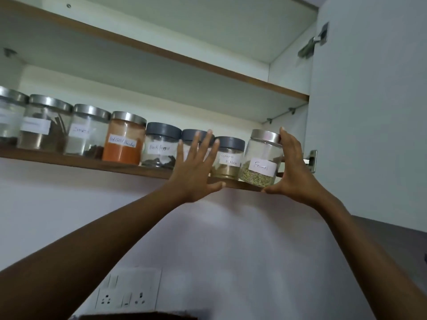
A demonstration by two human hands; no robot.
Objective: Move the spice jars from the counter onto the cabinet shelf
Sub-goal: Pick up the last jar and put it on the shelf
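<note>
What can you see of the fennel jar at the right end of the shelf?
The fennel jar is a clear, rounded container with a silver, metal-looking lid and a white handwritten label. Greenish seeds fill its bottom part. It sits roughly upright at the right end of the shelf, beside the garam masala jar. The right hand grips it, fingers at the lid, thumb by the base.

Fennel jar (262,155) stands rightmost on the shelf (69,161), beside masala jar (228,160).

Bare left forearm (104,248), bare right forearm (358,250); left grip (196,167) and right grip (293,172) long-fingered.
</note>
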